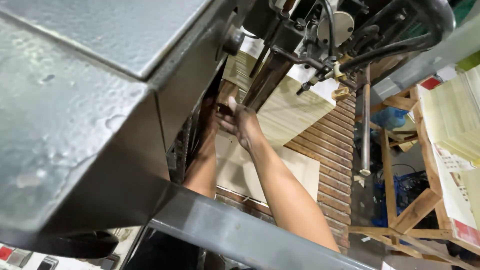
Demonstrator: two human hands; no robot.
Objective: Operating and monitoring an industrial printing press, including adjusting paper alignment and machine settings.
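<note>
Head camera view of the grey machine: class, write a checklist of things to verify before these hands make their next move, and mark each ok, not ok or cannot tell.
1. Both hands visible: not ok. The right hand shows; the left hand is half hidden behind the grey machine housing.
2. What the hands grip: cannot tell; something small and dark sits between them.
3. Machine stopped: cannot tell from one picture.
4. Forearms free of the steel bar: ok, they pass above it.
5. Paper stack squared up: ok, the edges look even.
6. Black linkage apart from the fingers: ok, it sits above them.
</note>
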